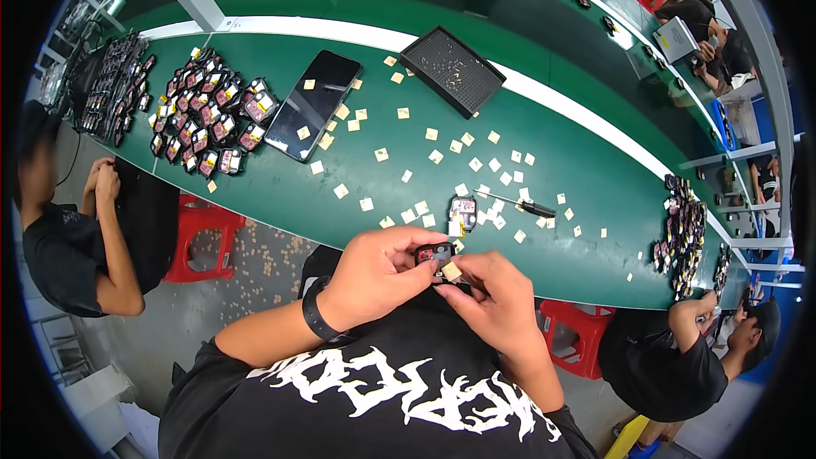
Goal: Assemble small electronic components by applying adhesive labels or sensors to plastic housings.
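Observation:
Close to my chest, past the near edge of the green table (pixel 357 191), my two hands meet over a small black electronic unit (pixel 431 252) with a reddish inside. My left hand (pixel 374 276) is closed on its left side, thumb across it. At the unit's right lower part, my right hand (pixel 493 293) pinches a small pale yellow square piece (pixel 453 272) between thumb and finger. A second unit with a white and yellow label (pixel 463 213) lies on the table just beyond my hands. Beside it rests a screwdriver with a black handle (pixel 537 209).
Many pale squares (pixel 382 154) are scattered over the table. A pile of units (pixel 204 115) and a black phone (pixel 313 106) are at left, a black tray (pixel 452 70) at the back. More units (pixel 682 234) are heaped at right. People sit on both sides near red stools (pixel 202 242).

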Available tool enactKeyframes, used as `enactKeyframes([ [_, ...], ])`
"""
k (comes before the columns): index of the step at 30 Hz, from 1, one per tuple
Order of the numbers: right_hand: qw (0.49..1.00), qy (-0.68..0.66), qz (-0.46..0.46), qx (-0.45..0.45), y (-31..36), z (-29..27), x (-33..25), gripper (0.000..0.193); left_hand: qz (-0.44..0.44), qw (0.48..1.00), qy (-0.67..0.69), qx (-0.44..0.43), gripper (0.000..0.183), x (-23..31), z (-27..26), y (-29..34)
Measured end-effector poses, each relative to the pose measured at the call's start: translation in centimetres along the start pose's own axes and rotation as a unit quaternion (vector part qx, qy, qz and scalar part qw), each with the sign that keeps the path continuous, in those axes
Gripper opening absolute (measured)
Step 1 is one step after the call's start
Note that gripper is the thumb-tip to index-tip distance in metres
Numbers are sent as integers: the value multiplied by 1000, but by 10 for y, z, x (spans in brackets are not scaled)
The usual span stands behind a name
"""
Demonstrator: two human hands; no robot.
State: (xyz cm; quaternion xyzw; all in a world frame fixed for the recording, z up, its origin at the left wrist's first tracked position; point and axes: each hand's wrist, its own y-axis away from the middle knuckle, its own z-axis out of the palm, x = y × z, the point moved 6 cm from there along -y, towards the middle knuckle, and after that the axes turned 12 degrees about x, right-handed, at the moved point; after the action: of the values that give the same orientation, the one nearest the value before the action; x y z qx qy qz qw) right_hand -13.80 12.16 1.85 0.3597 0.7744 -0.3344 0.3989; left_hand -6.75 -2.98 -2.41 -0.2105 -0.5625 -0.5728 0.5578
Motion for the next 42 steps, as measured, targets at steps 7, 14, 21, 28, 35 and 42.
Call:
enactKeyframes([
  [7,984,95,-146,27,3,-7,-8,27,26,1000,-14,-3,27,-3,2,-1],
  [14,991,-77,93,53,20,-3,20,20,25,1000,-5,-2,22,-7,6,1],
  [21,990,-41,120,56,14,-3,16,11,28,1000,9,-12,21,-9,7,2],
  [28,988,-59,125,68,11,-4,18,8,47,998,-4,-44,27,-10,10,6],
  [35,863,-351,357,64,21,8,39,14,90,986,-94,-102,31,9,8,12],
  [42,819,-370,439,1,24,16,26,16,95,988,-12,-121,37,13,9,11],
])
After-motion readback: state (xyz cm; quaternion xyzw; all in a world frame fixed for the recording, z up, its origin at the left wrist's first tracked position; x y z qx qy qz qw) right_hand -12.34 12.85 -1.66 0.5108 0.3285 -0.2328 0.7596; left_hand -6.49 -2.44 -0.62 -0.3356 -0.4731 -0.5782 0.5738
